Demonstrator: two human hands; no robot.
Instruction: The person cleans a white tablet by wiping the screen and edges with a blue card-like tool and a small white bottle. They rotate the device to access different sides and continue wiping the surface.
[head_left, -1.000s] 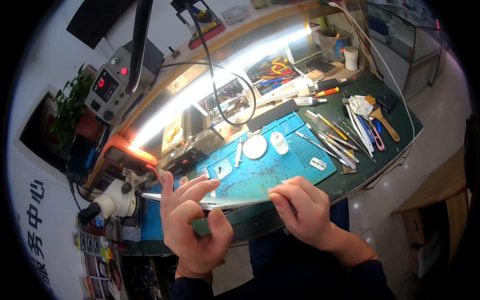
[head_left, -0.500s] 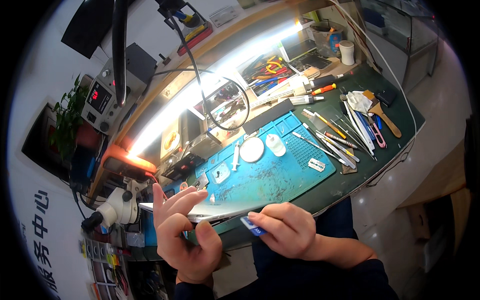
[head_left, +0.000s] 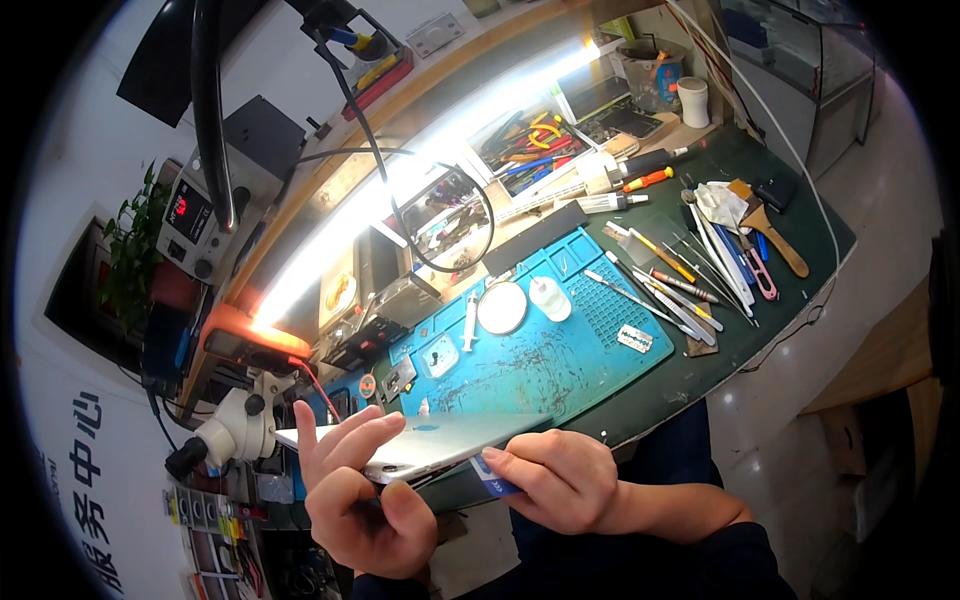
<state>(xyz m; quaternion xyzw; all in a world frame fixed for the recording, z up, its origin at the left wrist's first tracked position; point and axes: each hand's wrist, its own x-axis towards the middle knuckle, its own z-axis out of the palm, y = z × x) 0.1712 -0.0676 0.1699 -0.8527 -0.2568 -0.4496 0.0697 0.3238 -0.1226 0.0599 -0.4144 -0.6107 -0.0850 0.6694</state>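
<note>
Nearer the device's edge than before, one blue-and-white flat card is pinched in the right hand's fingers. Left-hand fingers grasp one thin, silvery flat device over the green bench. Beyond, one blue mat bears one white syringe, one round pale dish and one white bottle.

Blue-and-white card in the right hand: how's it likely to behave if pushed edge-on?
The card is probably light: it looks thin, pinched by the right hand's thumb and fingers. Likely fairly stiff, perhaps springy: the short exposed part shows no obvious bend. It may skid against the pale slab, whose face looks smooth.
</note>
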